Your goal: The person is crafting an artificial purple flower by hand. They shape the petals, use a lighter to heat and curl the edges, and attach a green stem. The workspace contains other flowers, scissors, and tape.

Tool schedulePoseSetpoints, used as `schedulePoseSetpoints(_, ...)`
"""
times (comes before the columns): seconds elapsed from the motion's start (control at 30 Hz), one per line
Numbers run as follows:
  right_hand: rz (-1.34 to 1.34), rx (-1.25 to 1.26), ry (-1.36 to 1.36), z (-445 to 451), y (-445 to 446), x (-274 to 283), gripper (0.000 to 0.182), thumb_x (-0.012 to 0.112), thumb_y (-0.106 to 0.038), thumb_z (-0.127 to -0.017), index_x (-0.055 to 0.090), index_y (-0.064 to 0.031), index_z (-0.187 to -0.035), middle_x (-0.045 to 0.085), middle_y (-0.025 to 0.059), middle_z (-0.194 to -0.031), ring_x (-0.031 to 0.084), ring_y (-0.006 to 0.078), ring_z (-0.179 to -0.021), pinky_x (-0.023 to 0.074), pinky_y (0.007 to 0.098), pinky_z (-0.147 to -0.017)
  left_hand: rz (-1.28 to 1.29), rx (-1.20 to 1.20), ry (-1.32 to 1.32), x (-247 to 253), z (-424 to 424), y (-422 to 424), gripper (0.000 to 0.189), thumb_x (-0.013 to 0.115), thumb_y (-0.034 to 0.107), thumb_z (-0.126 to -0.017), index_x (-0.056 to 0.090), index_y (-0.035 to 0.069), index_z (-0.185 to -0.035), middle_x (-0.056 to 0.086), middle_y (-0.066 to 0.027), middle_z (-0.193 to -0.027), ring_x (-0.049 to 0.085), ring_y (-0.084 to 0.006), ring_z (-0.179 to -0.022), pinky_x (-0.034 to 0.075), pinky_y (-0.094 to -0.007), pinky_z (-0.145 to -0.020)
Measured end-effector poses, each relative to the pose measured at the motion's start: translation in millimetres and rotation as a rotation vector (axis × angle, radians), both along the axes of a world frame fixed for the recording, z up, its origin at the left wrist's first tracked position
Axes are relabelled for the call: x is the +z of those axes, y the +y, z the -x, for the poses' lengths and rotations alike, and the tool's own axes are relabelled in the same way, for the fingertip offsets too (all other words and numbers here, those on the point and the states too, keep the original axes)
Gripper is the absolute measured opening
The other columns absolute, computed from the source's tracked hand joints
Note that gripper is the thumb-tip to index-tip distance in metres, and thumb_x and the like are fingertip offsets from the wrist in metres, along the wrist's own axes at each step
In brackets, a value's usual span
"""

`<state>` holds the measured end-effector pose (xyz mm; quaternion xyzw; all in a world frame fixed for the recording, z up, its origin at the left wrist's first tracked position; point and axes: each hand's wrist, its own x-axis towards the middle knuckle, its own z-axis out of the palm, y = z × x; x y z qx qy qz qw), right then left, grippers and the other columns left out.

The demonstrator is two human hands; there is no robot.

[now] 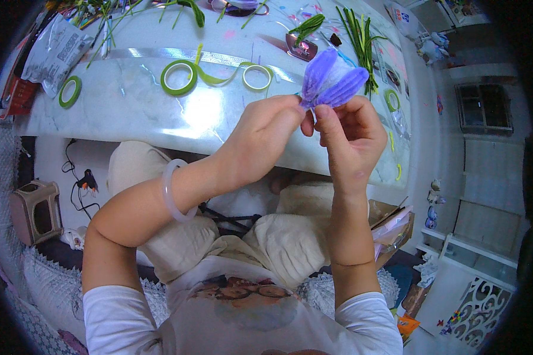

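A purple and white flower of fuzzy pipe cleaners (333,80) is held up over the front part of the marble-patterned table. My left hand (266,133) pinches its base from the left, with a bangle on that wrist. On the other side, the thumb and fingers of my right hand (355,133) grip the lower edge of the flower near the same base. The petals point up and to the right. Fingers hide most of the join at the base.
Rolls of green tape (179,77) lie on the marble-patterned table (137,113), one with a strip pulled out. Green stems (359,44) are bundled at the back right. A silver plastic packet (57,53) sits at the left. A cardboard box (393,230) stands beside my right arm.
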<state>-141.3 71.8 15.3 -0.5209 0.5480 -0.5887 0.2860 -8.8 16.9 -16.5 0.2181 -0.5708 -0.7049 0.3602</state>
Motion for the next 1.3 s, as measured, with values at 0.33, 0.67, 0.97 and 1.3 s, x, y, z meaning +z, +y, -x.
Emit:
schedulePoseSetpoints(0.33,-0.052,0.059,-0.033,2.7,3.0,3.9,0.007,0.063,-0.002,-0.083,0.057,-0.0002,-0.085,0.063,0.0046,-0.073,0.057,0.0064,-0.063,0.0424,0.0174,-0.057,0.119,0.016,-0.112,-6.8,1.4,4.3,0.023,0.043,0.022,-0.092,0.052,0.006,-0.077,0.039,0.0045,-0.06,0.033,-0.0042,-0.054,0.025,-0.0221,-0.048)
schedulePoseSetpoints(0.67,0.047,0.086,-0.414,11.8,12.2,11.7,0.013,0.061,-0.007,-0.086,0.056,-0.0013,-0.097,0.056,0.0015,-0.065,0.048,0.0044,-0.05,0.0358,0.0173,-0.043,0.529,0.224,-0.098,1.8,4.9,-1.0,0.013,0.043,0.005,-0.085,0.054,-0.002,-0.086,0.044,-0.0123,-0.072,0.045,-0.0262,-0.064,0.039,-0.0333,-0.06)
schedulePoseSetpoints(0.97,-0.056,0.166,-0.671,15.5,18.9,16.9,0.016,0.058,-0.012,-0.088,0.055,-0.002,-0.101,0.057,0.0058,-0.062,0.046,0.0066,-0.045,0.0341,0.0183,-0.038,0.813,0.21,-0.288,-4.5,3.4,-3.7,0.041,0.034,0.014,-0.092,0.046,-0.004,-0.126,0.052,-0.0155,-0.118,0.055,-0.0159,-0.084,0.045,-0.026,-0.068)
schedulePoseSetpoints(1.3,-0.134,0.178,-0.809,10.8,19.5,21.1,0.017,0.055,-0.015,-0.09,0.054,-0.0016,-0.101,0.057,0.0069,-0.063,0.048,0.0086,-0.042,0.0374,0.0189,-0.038,0.728,0.182,-0.304,-0.9,6.5,1.9,0.04,0.032,0.01,-0.091,0.046,-0.007,-0.125,0.047,-0.023,-0.127,0.047,-0.0324,-0.118,0.036,-0.0381,-0.098)
